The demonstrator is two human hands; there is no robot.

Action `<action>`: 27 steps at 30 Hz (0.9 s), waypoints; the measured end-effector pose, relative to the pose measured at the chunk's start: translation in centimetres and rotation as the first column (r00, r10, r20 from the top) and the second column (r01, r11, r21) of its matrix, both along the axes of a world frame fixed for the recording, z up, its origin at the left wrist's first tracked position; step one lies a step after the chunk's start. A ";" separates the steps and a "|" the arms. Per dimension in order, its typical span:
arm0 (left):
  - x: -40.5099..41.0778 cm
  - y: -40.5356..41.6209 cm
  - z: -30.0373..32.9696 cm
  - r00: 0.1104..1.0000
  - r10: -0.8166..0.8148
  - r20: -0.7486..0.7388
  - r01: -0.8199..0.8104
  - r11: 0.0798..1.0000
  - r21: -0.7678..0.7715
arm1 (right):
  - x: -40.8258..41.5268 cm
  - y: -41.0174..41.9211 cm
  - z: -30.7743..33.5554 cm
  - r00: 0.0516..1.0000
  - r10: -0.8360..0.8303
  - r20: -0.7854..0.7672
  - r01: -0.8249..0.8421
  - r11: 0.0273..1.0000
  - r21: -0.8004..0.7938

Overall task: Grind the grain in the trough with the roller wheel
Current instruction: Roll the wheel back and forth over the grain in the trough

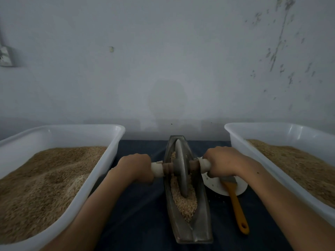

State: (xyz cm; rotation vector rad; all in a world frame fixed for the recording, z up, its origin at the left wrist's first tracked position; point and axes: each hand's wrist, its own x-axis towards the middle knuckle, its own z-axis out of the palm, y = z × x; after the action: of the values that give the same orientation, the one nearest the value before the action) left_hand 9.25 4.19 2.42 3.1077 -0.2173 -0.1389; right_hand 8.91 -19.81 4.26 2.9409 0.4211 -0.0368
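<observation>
Fingers: both sets are curled tight round the axle handles, one hand to each end; the fingertips themselves are hidden under the knuckles.
Left hand [135, 166]: one, gripping the pale left handle [157, 169], forearm reaching in from the lower left.
Right hand [222, 163]: one, gripping the pale right handle [204, 164], forearm reaching in from the lower right.
Roller wheel [181, 171]: one grey disc, upright on edge, standing in the trough towards its far half, its lower rim sunk in the grain.
Axle [167, 168]: one brown bar through the wheel's hub, lying across the trough.
Trough [196, 230]: one, dark, boat-shaped, lengthwise away from the person, on the dark blue cloth [141, 214] between the two tubs.
Grain [184, 205]: one bed of coarse tan bits along the trough's channel, thickest at the near side of the wheel.
Tubs: two white plastic ones, left tub [108, 156] and right tub [241, 147], each heaped with tan grain.
Brush [235, 201]: one, orange-handled, its head resting on the plate, the handle pointing towards the person.
Plate [213, 185]: one, white, just right of the trough, partly under the right hand.
Wall [163, 60]: one, pale grey, flaking at the upper right.
</observation>
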 end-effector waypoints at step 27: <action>-1.1 -1.6 0.8 0.951 -0.056 0.305 -0.005 0.981 0.196 | 0.5 -0.8 -1.6 0.999 -0.045 -0.028 0.049 0.983 0.176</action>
State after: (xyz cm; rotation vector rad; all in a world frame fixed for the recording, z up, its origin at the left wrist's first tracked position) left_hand 8.19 2.55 3.19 3.3071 -0.2651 0.3529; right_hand 9.44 -20.66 2.70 3.1281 0.3762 -0.0432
